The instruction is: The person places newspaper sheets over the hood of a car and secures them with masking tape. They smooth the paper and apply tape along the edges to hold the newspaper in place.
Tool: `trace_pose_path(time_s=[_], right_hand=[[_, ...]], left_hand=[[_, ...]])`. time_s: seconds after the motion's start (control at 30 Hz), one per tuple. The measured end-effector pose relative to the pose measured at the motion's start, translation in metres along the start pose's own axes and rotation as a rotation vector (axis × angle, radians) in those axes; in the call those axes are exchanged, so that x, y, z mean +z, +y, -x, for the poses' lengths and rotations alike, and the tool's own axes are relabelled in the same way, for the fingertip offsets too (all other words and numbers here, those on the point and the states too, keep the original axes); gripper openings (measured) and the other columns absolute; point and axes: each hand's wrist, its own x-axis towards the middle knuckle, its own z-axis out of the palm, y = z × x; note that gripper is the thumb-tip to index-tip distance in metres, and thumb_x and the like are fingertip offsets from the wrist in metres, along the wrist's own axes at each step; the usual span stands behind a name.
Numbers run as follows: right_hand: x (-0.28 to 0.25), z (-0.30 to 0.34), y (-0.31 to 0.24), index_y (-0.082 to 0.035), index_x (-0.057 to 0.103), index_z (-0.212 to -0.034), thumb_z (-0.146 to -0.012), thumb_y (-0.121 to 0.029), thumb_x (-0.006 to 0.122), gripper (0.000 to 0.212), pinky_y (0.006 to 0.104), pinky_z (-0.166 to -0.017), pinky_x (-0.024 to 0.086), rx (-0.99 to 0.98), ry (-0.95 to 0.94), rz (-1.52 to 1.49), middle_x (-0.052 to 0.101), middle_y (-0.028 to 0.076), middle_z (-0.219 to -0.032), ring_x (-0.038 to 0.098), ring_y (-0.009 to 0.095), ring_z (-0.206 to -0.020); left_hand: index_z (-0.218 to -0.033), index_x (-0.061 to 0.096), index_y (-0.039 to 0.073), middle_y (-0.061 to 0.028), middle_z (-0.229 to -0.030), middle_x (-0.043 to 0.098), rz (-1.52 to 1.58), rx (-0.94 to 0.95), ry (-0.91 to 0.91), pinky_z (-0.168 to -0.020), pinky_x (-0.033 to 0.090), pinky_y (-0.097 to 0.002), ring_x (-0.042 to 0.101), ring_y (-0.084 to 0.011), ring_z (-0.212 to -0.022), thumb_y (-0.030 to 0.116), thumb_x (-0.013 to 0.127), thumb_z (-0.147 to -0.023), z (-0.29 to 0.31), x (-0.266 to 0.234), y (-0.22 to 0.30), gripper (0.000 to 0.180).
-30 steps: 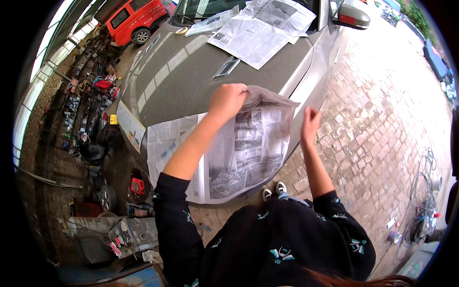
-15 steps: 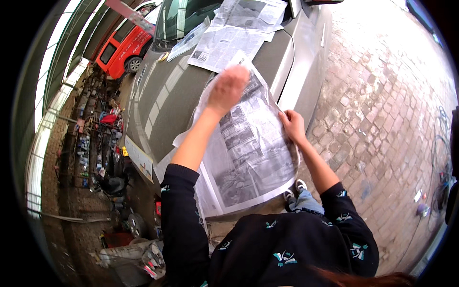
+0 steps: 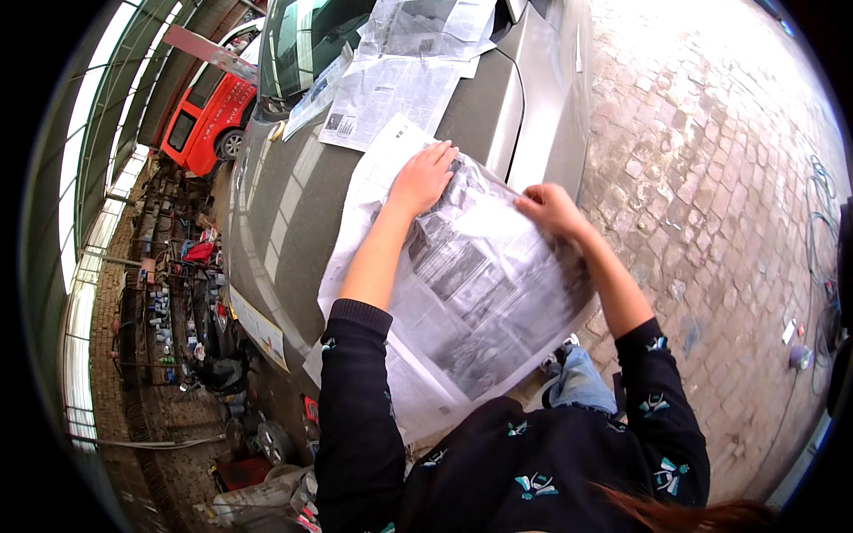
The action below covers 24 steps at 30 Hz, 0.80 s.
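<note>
A large newspaper sheet (image 3: 462,293) lies over the front corner of the grey-brown car hood (image 3: 298,200), its lower part hanging off toward me. My left hand (image 3: 423,180) rests flat on the sheet's upper part, fingers stretched out and side by side. On the sheet's right edge, my right hand (image 3: 553,210) is closed, thumb and fingers pinching the paper. The paper between the hands is creased and lifted, and its right side is blurred. More newspaper (image 3: 395,84) covers the hood's far end and part of the windshield (image 3: 311,44).
A red van (image 3: 206,120) stands at the far left. Shelving with many small items (image 3: 164,320) and a loose wheel (image 3: 274,441) line the left side. Brick paving (image 3: 684,222) extends to the right, with a hose (image 3: 822,186) and a small purple-lidded can (image 3: 800,357).
My left hand has come down flat onto the newspaper. My right hand keeps the edge and pulls the sheet out to the right, and the paper's right side has swung outward.
</note>
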Motion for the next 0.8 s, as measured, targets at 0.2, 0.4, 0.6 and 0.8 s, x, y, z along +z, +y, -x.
trace_pose_path(time_s=[0.2, 0.4, 0.6, 0.8], right_hand=[[-0.064, -0.076, -0.011, -0.003, 0.072, -0.093, -0.086, -0.034, 0.066, 0.032, 0.0388, -0.073, 0.051, -0.206, 0.045, 0.412, 0.071, 0.015, -0.09, 0.067, 0.029, -0.081], [-0.045, -0.065, -0.002, -0.002, 0.071, -0.085, -0.088, -0.038, 0.063, 0.037, 0.0418, -0.069, 0.05, -0.058, 0.301, 0.353, 0.067, 0.018, -0.078, 0.064, 0.035, -0.075], [-0.037, -0.032, -0.006, 0.0, 0.07, -0.082, -0.088, -0.04, 0.064, 0.04, 0.0418, -0.065, 0.049, -0.03, 0.463, 0.272, 0.064, 0.02, -0.071, 0.063, 0.037, -0.069], [-0.022, -0.015, -0.013, 0.0, 0.069, -0.081, -0.087, -0.037, 0.065, 0.038, 0.0411, -0.064, 0.049, -0.04, 0.558, 0.288, 0.065, 0.019, -0.073, 0.063, 0.036, -0.068]], left_hand=[[-0.135, 0.049, 0.008, -0.0149, -0.141, 0.048, 0.039, -0.219, 0.017, -0.104, 0.041, -0.0432, 0.044, -0.0307, -0.131, 0.018, 0.059, -0.09, -0.01, 0.009, 0.008, 0.048], [-0.133, 0.052, 0.006, -0.0176, -0.14, 0.048, 0.2, -0.319, 0.105, -0.106, 0.039, -0.0421, 0.046, -0.0349, -0.128, 0.017, 0.06, -0.089, -0.009, 0.029, 0.0, 0.046], [-0.137, 0.052, 0.016, -0.0163, -0.143, 0.045, 0.185, -0.346, 0.07, -0.108, 0.037, -0.0438, 0.044, -0.0357, -0.13, 0.014, 0.054, -0.093, -0.009, 0.031, 0.006, 0.044], [-0.139, 0.051, 0.017, -0.0155, -0.146, 0.041, 0.261, -0.345, 0.177, -0.11, 0.034, -0.0443, 0.039, -0.0337, -0.135, 0.014, 0.053, -0.094, -0.007, 0.056, 0.002, 0.044]])
